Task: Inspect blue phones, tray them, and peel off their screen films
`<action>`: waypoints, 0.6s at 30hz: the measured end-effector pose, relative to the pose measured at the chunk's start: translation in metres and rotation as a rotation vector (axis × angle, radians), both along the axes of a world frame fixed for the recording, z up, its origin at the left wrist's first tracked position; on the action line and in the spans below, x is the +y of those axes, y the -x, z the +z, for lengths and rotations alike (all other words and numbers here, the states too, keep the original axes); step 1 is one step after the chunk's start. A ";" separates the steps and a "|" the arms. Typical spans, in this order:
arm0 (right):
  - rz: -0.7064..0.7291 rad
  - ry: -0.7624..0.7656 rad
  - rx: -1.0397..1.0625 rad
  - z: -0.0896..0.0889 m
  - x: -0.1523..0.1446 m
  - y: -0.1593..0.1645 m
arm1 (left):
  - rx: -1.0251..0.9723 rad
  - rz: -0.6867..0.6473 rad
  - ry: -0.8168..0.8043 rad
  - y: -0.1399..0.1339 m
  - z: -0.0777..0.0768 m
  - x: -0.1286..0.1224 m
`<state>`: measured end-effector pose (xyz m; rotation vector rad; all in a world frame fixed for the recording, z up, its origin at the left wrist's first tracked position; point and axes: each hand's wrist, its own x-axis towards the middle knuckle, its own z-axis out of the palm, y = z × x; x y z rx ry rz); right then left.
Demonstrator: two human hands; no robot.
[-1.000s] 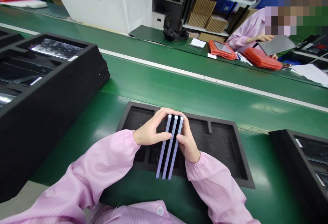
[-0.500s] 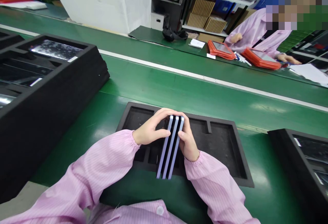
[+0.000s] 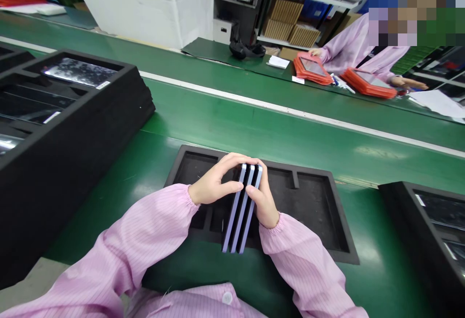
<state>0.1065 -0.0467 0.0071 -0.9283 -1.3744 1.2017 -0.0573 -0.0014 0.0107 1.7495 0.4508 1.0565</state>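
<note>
Three slim phones [image 3: 238, 226] with shiny lilac-blue edges stand on their sides, side by side with narrow dark gaps between them. My left hand [image 3: 214, 182] grips them at the far end from the left, its fingers over the top end and its thumb on the leftmost edge. From the right, my right hand [image 3: 266, 201] is closed on the same phones, thumb lying across the rightmost edge. Beneath both hands lies a black foam tray [image 3: 345, 226] with several shallow compartments. The phones' near ends stick out past the tray's front rim.
A tall stack of black foam trays [image 3: 90, 129] holding dark-screened devices stands on the left. Another stack [image 3: 410, 230] stands at the right edge. Across the green bench [image 3: 254, 121], a co-worker in a pink sleeve [image 3: 345, 41] is beside orange-red piles [image 3: 370, 85] and papers.
My right thumb has slid left over the phones' edges, and the right hand has shifted slightly left. The left hand stays put. Across the bench, the co-worker's hand has moved to an orange-red pile.
</note>
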 end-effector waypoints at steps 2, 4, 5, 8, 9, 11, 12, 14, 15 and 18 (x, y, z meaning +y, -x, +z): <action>0.041 -0.019 0.009 0.001 0.000 -0.001 | -0.012 -0.009 0.002 0.000 -0.001 0.000; 0.045 -0.032 0.000 0.001 -0.001 -0.002 | -0.027 -0.014 -0.003 0.000 -0.003 -0.002; 0.038 -0.036 -0.006 0.001 -0.001 -0.002 | -0.029 -0.009 -0.004 0.000 -0.005 -0.003; 0.040 -0.046 -0.032 -0.001 -0.002 -0.002 | -0.020 0.043 0.075 -0.002 -0.009 -0.009; 0.050 -0.053 -0.039 -0.002 -0.003 -0.003 | -0.021 0.060 0.140 -0.003 -0.010 -0.010; 0.082 -0.062 -0.053 -0.004 -0.003 -0.003 | -0.025 0.080 0.289 -0.006 -0.010 -0.011; 0.101 -0.059 -0.057 -0.004 -0.003 -0.003 | -0.024 0.073 0.356 -0.007 -0.009 -0.010; 0.132 -0.042 -0.058 -0.002 -0.004 -0.003 | 0.004 0.034 0.446 -0.007 -0.005 -0.010; 0.143 -0.038 -0.059 0.000 -0.005 -0.003 | 0.026 0.014 0.463 -0.007 -0.001 -0.010; 0.182 -0.099 -0.075 0.007 -0.011 -0.003 | 0.086 -0.004 0.394 -0.004 0.013 -0.016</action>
